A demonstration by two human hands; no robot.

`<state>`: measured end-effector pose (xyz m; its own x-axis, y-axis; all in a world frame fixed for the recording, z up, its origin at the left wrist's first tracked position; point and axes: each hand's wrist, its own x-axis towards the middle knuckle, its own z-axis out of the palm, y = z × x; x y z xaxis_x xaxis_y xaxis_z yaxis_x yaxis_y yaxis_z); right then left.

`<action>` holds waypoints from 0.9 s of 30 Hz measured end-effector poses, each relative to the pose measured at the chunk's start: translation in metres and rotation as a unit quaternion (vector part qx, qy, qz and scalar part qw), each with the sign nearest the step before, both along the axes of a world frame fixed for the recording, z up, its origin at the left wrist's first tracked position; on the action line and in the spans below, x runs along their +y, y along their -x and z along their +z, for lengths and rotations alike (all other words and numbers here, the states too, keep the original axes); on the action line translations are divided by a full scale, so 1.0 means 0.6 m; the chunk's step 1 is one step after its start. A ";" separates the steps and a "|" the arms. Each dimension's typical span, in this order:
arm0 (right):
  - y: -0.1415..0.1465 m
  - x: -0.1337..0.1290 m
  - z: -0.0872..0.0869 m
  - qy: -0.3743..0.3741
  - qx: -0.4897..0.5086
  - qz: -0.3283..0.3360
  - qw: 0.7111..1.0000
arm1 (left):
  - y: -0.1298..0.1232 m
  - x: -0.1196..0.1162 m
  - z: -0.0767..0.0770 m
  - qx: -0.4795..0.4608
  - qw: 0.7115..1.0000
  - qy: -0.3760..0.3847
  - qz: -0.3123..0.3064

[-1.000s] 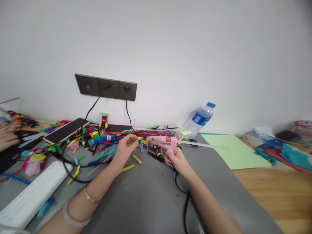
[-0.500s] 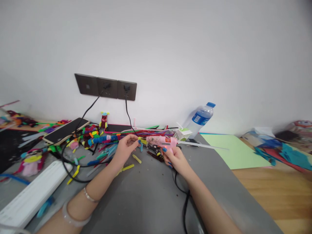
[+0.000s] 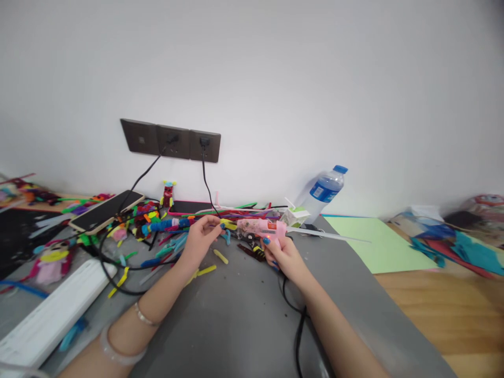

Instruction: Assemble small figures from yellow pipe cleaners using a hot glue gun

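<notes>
My right hand [image 3: 281,256] is wrapped round the handle of a pink glue gun [image 3: 262,227], whose nozzle points left. A long clear glue stick [image 3: 331,234] juts from its back. The fingers of my left hand [image 3: 202,236] pinch a small yellow fuzzy piece [image 3: 229,224] right at the nozzle. Whether nozzle and piece touch is too small to tell. Below them, a short yellow piece [image 3: 221,256] lies on the grey table [image 3: 236,315]. Blue pipe-cleaner bits lie beside my left hand.
A white power strip [image 3: 55,310] and a phone [image 3: 106,211] lie at the left among pipe-cleaner figures and black cables. A water bottle [image 3: 325,191] leans on the wall. Green paper [image 3: 378,244] is at the right.
My left fingertips and the yellow piece have shifted very slightly at the nozzle. The glue gun stays nearly in place.
</notes>
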<state>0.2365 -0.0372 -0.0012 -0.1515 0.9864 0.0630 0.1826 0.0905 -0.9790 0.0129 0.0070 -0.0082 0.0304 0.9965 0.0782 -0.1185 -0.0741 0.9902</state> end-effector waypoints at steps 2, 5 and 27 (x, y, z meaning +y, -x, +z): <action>0.000 0.001 -0.001 0.001 0.005 -0.005 1.000 | 0.000 0.001 -0.001 -0.002 1.000 -0.002 0.003; 0.000 0.001 0.000 0.006 0.009 -0.007 1.000 | 0.000 0.002 -0.001 -0.002 1.000 -0.002 0.009; -0.005 0.003 -0.002 -0.016 0.002 -0.015 1.000 | 0.002 0.004 0.000 -0.009 0.999 -0.015 0.049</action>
